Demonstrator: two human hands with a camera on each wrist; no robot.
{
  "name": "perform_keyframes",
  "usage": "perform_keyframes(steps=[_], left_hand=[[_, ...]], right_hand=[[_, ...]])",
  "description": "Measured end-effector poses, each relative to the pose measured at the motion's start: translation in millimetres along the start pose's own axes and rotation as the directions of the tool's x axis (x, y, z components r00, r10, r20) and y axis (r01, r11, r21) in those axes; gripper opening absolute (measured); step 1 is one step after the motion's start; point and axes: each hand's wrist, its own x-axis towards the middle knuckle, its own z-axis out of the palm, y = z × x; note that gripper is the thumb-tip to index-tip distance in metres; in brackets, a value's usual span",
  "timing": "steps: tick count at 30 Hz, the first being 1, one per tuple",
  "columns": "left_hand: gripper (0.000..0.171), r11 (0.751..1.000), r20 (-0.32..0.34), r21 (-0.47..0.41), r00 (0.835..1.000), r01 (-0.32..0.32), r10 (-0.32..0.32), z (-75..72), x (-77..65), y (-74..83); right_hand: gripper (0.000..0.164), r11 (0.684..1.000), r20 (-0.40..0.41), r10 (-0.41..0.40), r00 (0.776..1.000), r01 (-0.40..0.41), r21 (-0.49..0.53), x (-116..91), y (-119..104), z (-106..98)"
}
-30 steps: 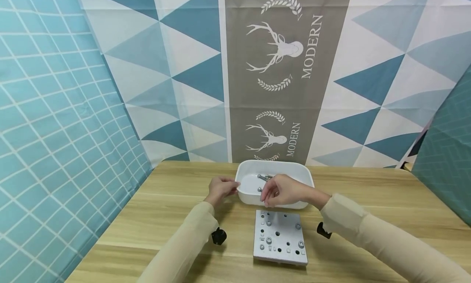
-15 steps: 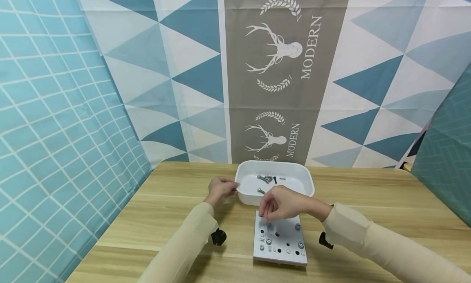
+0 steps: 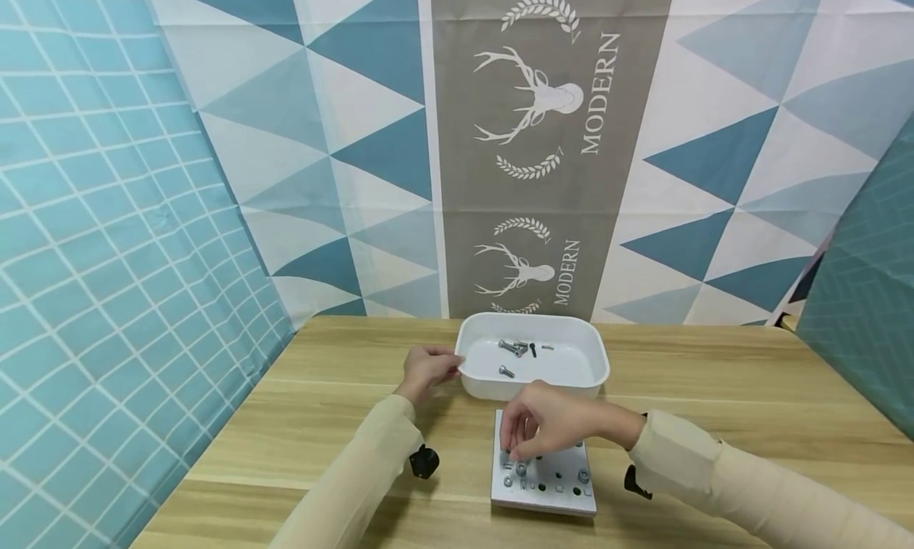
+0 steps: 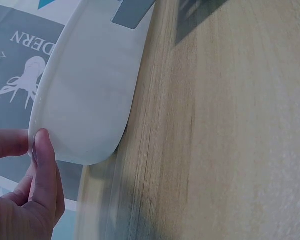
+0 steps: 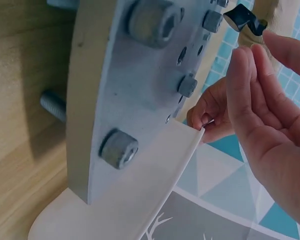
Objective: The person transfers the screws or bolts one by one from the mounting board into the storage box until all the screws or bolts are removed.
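Observation:
My left hand (image 3: 426, 369) pinches the near left rim of a white plastic tub (image 3: 489, 388); the left wrist view shows thumb and fingertip (image 4: 43, 142) on either side of its wall. Silver bolts (image 3: 510, 347) and a small black bolt (image 3: 532, 350) lie in the tub. My right hand (image 3: 546, 418) is over the left part of a grey metal plate (image 3: 507, 498), thumb and fingertips brought together. I cannot tell whether something small is between them. Socket-head bolts (image 5: 119, 149) stand in the plate, which also has open holes; the hand hides its upper part.
The plate lies in front of the tub on a wooden table (image 3: 357, 358). A bolt shank (image 5: 53, 105) sticks out beneath the plate. Black wrist devices (image 3: 424, 460) hang below both sleeves. Patterned curtains (image 3: 385, 136) stand behind and at the left.
My right hand has moved from the tub's front edge toward me and down over the plate, uncovering the bolts in the tub. The left hand has kept its hold on the rim.

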Motion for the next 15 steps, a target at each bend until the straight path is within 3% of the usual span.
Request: perform_keyframes(steps=[7, 15], left_hand=[[0.025, 1.000, 0.003, 0.002, 1.000, -0.006, 0.006, -0.4, -1.0, -0.4], [0.026, 1.000, -0.007, 0.005, 1.000, -0.001, 0.001, 0.5, -0.6, -0.4]], right_hand=[[0.005, 0.989, 0.064, -0.085, 0.994, 0.092, -0.114, -0.9, -4.2, 4.0], [0.010, 0.918, 0.148, -0.219, 0.964, 0.255, -0.304, 1.0, -15.3, 5.4]])
